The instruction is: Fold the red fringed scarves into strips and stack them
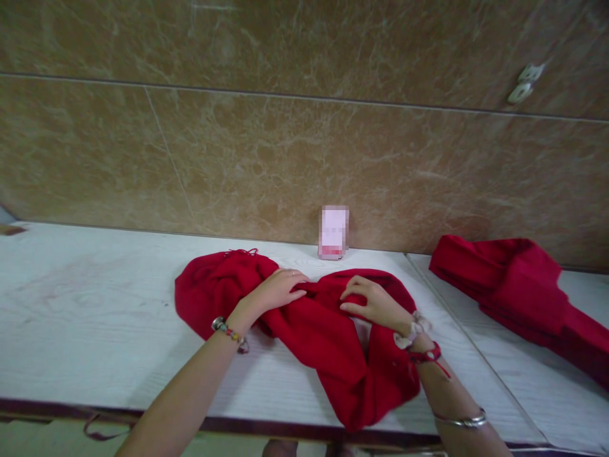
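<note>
A bunched, twisted red cloth lies on the white tabletop, its lower end close to the front edge. Thin red strings stick up at its upper left; whether it is a garment I cannot tell. My left hand grips a gathered fold near the middle, fingers on top and thumb alongside. To the right, my right hand rests over the same cloth with bent fingers and the thumb apart from them. Red fabric shows in that gap. Between the folds below the right hand is an opening with a pale patch.
A second red cloth lies crumpled on the right part of the white tabletop. Against the brown marbled wall leans a phone, its screen blurred. A white fitting sits on the wall at upper right.
</note>
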A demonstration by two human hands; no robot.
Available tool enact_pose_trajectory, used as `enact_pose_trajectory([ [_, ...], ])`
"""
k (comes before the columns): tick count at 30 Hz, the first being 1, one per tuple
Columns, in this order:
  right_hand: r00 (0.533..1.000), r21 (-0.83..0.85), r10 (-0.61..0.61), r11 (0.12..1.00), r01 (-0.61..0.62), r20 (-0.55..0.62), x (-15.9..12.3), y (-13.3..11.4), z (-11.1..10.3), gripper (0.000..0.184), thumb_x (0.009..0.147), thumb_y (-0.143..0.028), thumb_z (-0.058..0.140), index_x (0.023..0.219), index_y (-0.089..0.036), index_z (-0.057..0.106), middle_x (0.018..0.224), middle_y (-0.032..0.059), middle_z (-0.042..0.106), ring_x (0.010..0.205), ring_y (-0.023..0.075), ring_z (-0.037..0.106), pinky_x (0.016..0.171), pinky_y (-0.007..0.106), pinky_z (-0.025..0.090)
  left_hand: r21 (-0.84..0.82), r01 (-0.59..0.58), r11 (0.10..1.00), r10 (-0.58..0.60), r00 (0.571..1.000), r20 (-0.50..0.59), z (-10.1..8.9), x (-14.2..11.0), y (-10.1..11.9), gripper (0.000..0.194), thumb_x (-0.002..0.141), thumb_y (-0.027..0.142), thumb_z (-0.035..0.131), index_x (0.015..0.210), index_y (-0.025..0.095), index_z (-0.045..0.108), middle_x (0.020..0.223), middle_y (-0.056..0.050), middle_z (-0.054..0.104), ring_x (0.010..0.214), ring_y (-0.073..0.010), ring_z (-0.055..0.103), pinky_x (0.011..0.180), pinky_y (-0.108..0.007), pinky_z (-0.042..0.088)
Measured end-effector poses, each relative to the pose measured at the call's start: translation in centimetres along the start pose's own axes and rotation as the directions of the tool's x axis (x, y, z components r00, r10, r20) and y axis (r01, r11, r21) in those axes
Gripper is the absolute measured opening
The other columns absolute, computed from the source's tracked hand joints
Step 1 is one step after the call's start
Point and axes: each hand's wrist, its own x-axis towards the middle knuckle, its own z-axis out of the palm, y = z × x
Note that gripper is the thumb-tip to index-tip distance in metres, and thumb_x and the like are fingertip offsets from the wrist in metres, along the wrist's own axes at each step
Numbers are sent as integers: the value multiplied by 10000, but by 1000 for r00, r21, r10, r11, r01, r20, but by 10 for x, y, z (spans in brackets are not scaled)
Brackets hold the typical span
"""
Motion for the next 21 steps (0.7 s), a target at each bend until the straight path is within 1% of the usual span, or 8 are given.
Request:
enact_pose_trajectory([
  [4, 997, -178, 67, 982, -61, 30, 5, -4, 22, 157, 699, -229, 652, 571, -156, 600, 781, 49, 526, 700, 150, 521, 688, 305, 463, 32, 50, 998, -51, 998, 26, 8, 2, 5, 191, 827, 224, 506, 978, 159, 603, 959, -62, 642, 875, -185, 579, 800, -281, 428],
  [8, 998, -210, 62, 975, -66, -27, 8, -6, 31, 178, 670, -149, 663, 527, -163, 558, 770, 40, 510, 739, 162, 505, 691, 304, 454, 92, 50, 995, -52, 999, 14, 11, 6, 11, 141, 831, 193, 488, 845, 160, 624, 878, -52, 641, 840, -174, 576, 773, -254, 429],
  [11, 995, -139, 54, 988, -65, -84, 6, -4, 19, 187, 706, -177, 634, 543, -169, 541, 777, 30, 486, 715, 143, 495, 686, 291, 446, 182, 213, 960, -189, 972, -140, 4, 5, 7, 187, 835, 154, 426, 786, 154, 607, 835, -63, 625, 796, -175, 572, 745, -257, 432],
  [13, 990, -85, 43, 995, -55, -138, 1, -1, 2, 222, 739, -229, 602, 538, -175, 523, 778, 25, 469, 707, 138, 487, 693, 293, 436, 204, 449, 870, -363, 862, -353, -9, -1, -3, 193, 819, 134, 400, 784, 143, 590, 833, -82, 611, 796, -186, 567, 741, -268, 431],
  [16, 964, 3, 37, 999, -37, -264, -9, 5, -26, 297, 786, -349, 532, 539, -186, 507, 768, 23, 453, 727, 144, 479, 711, 298, 422, 147, 780, 608, -581, 564, -587, -35, -15, -21, 192, 791, 156, 390, 798, 129, 580, 836, -114, 606, 830, -226, 568, 722, -295, 434],
  [17, 958, 31, 40, 999, -33, -285, -12, 6, -33, 323, 791, -391, 515, 540, -188, 507, 770, 24, 452, 737, 146, 480, 714, 297, 419, 142, 833, 535, -632, 507, -587, -42, -19, -24, 206, 792, 182, 384, 802, 130, 584, 838, -121, 612, 837, -239, 572, 705, -302, 438],
  [19, 980, 92, 26, 996, -8, -199, -15, 7, -40, 361, 785, -454, 502, 542, -188, 523, 789, 27, 471, 757, 146, 492, 720, 288, 418, 189, 863, 469, -740, 501, -450, -49, -24, -26, 221, 782, 222, 389, 792, 145, 597, 838, -123, 629, 828, -255, 588, 665, -309, 444],
  [21, 998, 156, -33, 988, 24, 55, -15, 7, -37, 372, 770, -485, 509, 552, -188, 557, 806, 29, 509, 750, 139, 519, 707, 270, 425, 244, 800, 548, -781, 594, -195, -47, -24, -21, 210, 758, 222, 406, 768, 167, 608, 828, -105, 648, 812, -245, 605, 643, -292, 445],
])
